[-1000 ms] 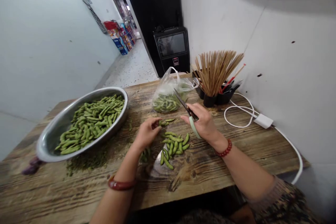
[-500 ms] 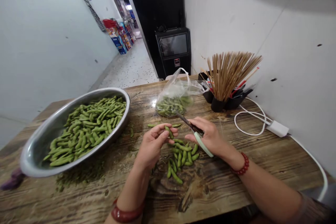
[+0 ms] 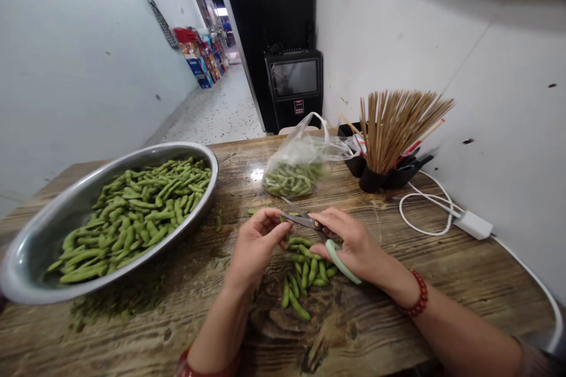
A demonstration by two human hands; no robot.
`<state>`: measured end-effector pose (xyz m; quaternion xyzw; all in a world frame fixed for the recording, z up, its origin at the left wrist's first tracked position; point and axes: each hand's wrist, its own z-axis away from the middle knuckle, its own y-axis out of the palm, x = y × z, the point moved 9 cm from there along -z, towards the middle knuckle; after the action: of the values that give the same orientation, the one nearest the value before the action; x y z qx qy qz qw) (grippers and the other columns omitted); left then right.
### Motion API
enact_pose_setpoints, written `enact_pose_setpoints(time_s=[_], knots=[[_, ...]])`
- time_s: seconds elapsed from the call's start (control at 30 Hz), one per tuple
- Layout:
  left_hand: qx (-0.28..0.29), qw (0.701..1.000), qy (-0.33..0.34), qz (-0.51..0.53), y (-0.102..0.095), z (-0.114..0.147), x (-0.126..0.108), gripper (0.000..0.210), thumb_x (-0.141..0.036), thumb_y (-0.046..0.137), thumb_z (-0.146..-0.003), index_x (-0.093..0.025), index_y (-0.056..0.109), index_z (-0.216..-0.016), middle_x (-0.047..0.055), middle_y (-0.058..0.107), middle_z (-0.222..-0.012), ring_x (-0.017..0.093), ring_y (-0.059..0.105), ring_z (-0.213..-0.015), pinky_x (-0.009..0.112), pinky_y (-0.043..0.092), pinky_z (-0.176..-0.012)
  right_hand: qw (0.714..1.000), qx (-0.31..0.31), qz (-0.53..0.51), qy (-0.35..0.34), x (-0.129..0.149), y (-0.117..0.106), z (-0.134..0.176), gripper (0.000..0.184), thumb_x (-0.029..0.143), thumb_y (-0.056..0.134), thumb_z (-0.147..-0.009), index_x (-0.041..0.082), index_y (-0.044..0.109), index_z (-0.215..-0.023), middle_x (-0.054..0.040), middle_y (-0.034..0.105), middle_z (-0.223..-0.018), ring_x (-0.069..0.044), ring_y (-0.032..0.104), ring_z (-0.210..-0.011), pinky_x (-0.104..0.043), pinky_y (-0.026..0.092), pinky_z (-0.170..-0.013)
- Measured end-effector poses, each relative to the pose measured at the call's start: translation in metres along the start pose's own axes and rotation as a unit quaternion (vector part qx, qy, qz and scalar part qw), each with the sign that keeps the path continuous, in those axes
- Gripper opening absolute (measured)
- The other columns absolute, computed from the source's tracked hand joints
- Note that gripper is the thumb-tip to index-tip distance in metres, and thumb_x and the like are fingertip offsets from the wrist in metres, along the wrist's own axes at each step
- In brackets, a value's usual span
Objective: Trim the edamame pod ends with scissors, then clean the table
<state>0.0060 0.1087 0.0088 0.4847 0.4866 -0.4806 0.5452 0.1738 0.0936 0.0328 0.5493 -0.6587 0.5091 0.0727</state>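
Between the thumb and fingers of my left hand [image 3: 260, 241] is a green edamame pod [image 3: 283, 221], partly covered by the fingertips. My right hand [image 3: 354, 241] grips a pair of scissors [image 3: 338, 259] with pale green handles. Their blades are parted and point left, with one blade right at the pod. Below both hands, a small heap of edamame pods [image 3: 305, 274] lies on the wooden table [image 3: 375, 336]. A large metal basin [image 3: 17, 274] full of pods stands to the left.
Behind my hands sits a clear plastic bag [image 3: 296, 168] with more pods. Black holders with a bundle of thin sticks [image 3: 389, 129] stand at the back right, near a white cable and adapter [image 3: 473, 224]. Green trimmings [image 3: 115, 303] lie beside the basin.
The scissors have opened and swung left, bringing a blade to the pod in my left hand. The view has shifted slightly, and the left hand keeps its hold.
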Motion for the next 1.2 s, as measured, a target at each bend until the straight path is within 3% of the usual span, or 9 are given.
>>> enact_pose_setpoints(time_s=[0.17, 0.4, 0.7, 1.2], knots=[[0.002, 1.000, 0.002, 0.010, 0.002, 0.000, 0.003, 0.024, -0.027, 0.077, -0.064, -0.016, 0.065, -0.082, 0.000, 0.061, -0.067, 0.012, 0.054, -0.058, 0.021, 0.047, -0.045, 0.999, 0.019, 0.028, -0.010, 0.007, 0.000, -0.001, 0.051, 0.027, 0.071, -0.079, 0.022, 0.053, -0.126, -0.0080, 0.061, -0.104, -0.021, 0.059, -0.092, -0.033, 0.050, -0.076], [0.016, 0.999, 0.039, -0.020, 0.005, 0.002, -0.003, 0.025, -0.030, 0.071, -0.072, -0.016, 0.071, -0.093, 0.004, 0.067, -0.080, 0.015, 0.058, -0.068, 0.023, 0.051, -0.051, 0.998, 0.025, 0.060, -0.014, 0.005, 0.000, -0.001, 0.052, 0.026, 0.071, -0.079, 0.021, 0.052, -0.127, -0.0087, 0.061, -0.104, -0.021, 0.059, -0.090, -0.033, 0.050, -0.076], [0.029, 0.996, 0.061, -0.053, 0.012, 0.005, -0.010, 0.014, -0.026, 0.073, -0.069, -0.018, 0.071, -0.081, 0.002, 0.064, -0.079, 0.014, 0.055, -0.064, 0.022, 0.050, -0.049, 0.999, 0.027, 0.032, -0.012, 0.007, 0.000, -0.002, 0.050, 0.026, 0.072, -0.078, 0.021, 0.055, -0.125, -0.0072, 0.060, -0.100, -0.018, 0.059, -0.086, -0.029, 0.049, -0.072], [0.045, 0.994, 0.058, -0.078, 0.016, 0.006, -0.009, 0.017, -0.028, 0.073, -0.070, -0.016, 0.071, -0.080, 0.003, 0.063, -0.075, 0.013, 0.053, -0.061, 0.020, 0.045, -0.047, 0.999, 0.035, 0.007, -0.024, 0.009, 0.005, -0.003, 0.045, 0.027, 0.072, -0.078, 0.019, 0.057, -0.119, -0.0065, 0.058, -0.097, -0.018, 0.056, -0.084, -0.028, 0.047, -0.074]])
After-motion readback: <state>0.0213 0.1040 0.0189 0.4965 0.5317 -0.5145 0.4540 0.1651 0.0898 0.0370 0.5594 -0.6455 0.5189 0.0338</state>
